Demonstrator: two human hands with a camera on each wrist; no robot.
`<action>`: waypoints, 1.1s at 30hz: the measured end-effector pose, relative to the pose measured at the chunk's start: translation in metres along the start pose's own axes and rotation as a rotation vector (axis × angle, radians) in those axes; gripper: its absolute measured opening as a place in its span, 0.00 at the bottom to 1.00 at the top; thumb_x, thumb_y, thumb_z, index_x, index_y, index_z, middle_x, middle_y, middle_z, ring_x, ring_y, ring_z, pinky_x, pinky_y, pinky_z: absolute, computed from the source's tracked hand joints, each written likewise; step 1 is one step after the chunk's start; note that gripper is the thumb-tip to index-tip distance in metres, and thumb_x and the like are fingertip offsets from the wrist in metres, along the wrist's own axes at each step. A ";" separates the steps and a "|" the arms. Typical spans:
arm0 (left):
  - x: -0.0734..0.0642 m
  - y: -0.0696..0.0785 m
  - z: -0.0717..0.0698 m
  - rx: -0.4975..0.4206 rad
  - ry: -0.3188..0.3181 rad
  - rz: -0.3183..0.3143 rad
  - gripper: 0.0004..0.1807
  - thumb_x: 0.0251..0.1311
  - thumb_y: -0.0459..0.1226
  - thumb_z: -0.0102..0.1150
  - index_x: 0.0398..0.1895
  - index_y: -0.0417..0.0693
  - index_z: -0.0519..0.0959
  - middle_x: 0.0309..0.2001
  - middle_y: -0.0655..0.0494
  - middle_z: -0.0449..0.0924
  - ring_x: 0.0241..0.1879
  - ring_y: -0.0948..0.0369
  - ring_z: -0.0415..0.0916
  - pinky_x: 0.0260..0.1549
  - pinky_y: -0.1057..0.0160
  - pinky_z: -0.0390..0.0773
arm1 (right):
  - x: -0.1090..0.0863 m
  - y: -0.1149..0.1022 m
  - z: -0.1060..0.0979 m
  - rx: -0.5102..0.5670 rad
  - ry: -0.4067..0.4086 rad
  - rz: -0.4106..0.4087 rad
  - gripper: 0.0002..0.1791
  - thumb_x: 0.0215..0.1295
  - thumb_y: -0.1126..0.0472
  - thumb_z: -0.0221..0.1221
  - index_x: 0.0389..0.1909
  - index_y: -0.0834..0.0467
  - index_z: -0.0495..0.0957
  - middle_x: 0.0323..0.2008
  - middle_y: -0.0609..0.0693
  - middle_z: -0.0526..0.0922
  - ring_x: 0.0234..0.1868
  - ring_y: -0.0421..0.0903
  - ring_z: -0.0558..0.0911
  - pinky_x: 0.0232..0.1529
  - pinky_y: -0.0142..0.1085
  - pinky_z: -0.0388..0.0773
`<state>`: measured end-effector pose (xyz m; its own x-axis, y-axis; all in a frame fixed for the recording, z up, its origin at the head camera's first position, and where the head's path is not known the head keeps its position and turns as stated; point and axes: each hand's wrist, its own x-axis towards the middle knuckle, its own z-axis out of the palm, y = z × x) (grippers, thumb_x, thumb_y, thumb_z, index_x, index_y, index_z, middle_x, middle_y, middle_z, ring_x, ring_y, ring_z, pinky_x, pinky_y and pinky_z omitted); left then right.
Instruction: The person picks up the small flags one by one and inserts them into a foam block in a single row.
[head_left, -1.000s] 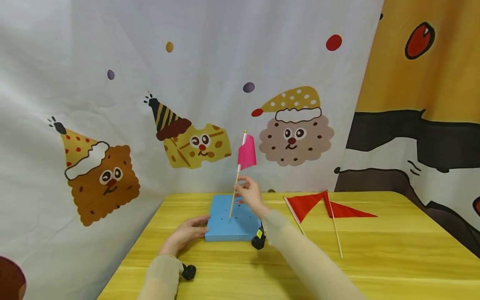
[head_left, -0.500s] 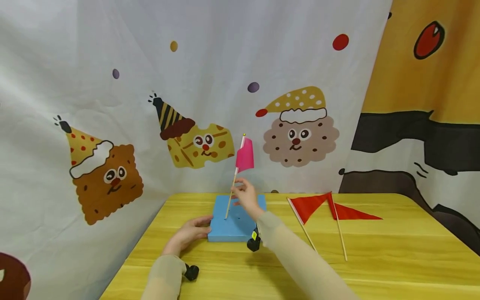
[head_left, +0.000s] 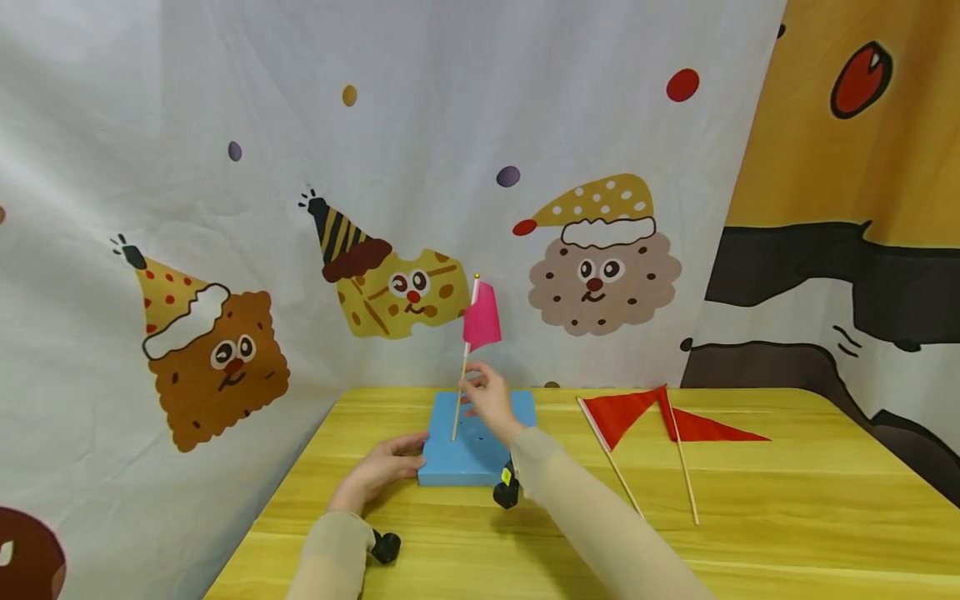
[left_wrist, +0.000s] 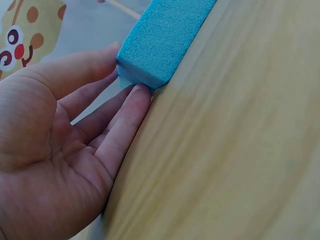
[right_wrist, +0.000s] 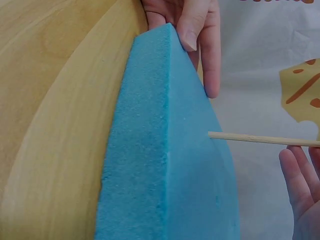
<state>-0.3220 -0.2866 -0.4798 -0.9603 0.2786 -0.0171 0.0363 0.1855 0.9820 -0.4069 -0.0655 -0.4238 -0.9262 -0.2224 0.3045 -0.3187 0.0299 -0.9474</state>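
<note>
My right hand (head_left: 489, 398) pinches the wooden stick of a small pink flag (head_left: 482, 318), held nearly upright. The stick's lower end meets the top face of a blue foam block (head_left: 463, 463), near its left front part. The right wrist view shows that stick (right_wrist: 250, 138) with its end right at the block's surface and the fingertips higher up. My left hand (head_left: 381, 471) touches the block's left side; its thumb and fingers lie fairly straight against the corner in the left wrist view. Small dark holes dot the block's top, partly hidden by my right hand.
Two red triangular flags, one on the left (head_left: 621, 417) and one on the right (head_left: 712, 427), lie on the yellow wood-grain table (head_left: 810, 500) right of the block. A white cloth with cartoon prints (head_left: 420, 150) hangs behind the table.
My right hand has carried the pink flag left across the block, and the stick stands more upright now. The left hand stays at the block's side. The view has turned slightly.
</note>
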 end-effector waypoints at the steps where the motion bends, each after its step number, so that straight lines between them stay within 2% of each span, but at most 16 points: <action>1: 0.000 0.000 0.000 -0.001 0.002 -0.002 0.32 0.66 0.34 0.59 0.71 0.35 0.62 0.70 0.30 0.56 0.64 0.41 0.64 0.52 0.55 0.77 | 0.000 0.001 0.000 0.002 -0.001 0.002 0.13 0.68 0.61 0.60 0.52 0.56 0.76 0.38 0.62 0.83 0.34 0.58 0.85 0.29 0.52 0.83; 11: 0.003 -0.002 -0.001 -0.004 -0.008 -0.001 0.33 0.66 0.36 0.60 0.71 0.36 0.62 0.70 0.30 0.54 0.64 0.42 0.64 0.53 0.54 0.76 | -0.004 0.008 0.002 0.013 0.012 -0.013 0.11 0.69 0.65 0.58 0.50 0.57 0.77 0.36 0.63 0.83 0.31 0.56 0.85 0.27 0.53 0.83; 19: 0.002 0.000 -0.001 -0.006 -0.011 -0.003 0.33 0.66 0.36 0.59 0.72 0.37 0.61 0.71 0.31 0.54 0.64 0.41 0.63 0.54 0.54 0.76 | -0.012 0.010 0.005 -0.016 -0.032 0.006 0.12 0.70 0.61 0.58 0.53 0.54 0.76 0.36 0.55 0.82 0.32 0.51 0.85 0.28 0.52 0.83; 22: 0.002 0.001 0.001 -0.006 -0.013 -0.002 0.33 0.66 0.36 0.59 0.72 0.37 0.61 0.71 0.31 0.53 0.65 0.41 0.63 0.54 0.53 0.76 | -0.012 0.011 0.004 -0.003 -0.029 -0.001 0.13 0.70 0.61 0.58 0.54 0.55 0.76 0.36 0.55 0.81 0.32 0.51 0.85 0.28 0.52 0.83; 27: 0.002 0.001 0.002 -0.011 -0.015 -0.004 0.33 0.66 0.35 0.59 0.72 0.36 0.61 0.71 0.30 0.53 0.65 0.41 0.62 0.54 0.54 0.76 | -0.014 0.013 0.001 -0.002 -0.026 0.010 0.14 0.69 0.61 0.59 0.53 0.58 0.76 0.35 0.55 0.82 0.34 0.54 0.86 0.27 0.51 0.83; 33: 0.000 -0.001 -0.001 -0.007 -0.014 -0.002 0.33 0.66 0.35 0.59 0.72 0.36 0.61 0.71 0.30 0.53 0.65 0.40 0.62 0.54 0.54 0.76 | -0.020 0.015 -0.011 -0.026 -0.076 0.006 0.15 0.68 0.62 0.60 0.55 0.59 0.77 0.41 0.60 0.83 0.37 0.59 0.85 0.27 0.48 0.84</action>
<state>-0.3221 -0.2875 -0.4802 -0.9565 0.2910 -0.0213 0.0327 0.1796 0.9832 -0.3959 -0.0497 -0.4431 -0.9105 -0.2951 0.2896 -0.3192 0.0567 -0.9460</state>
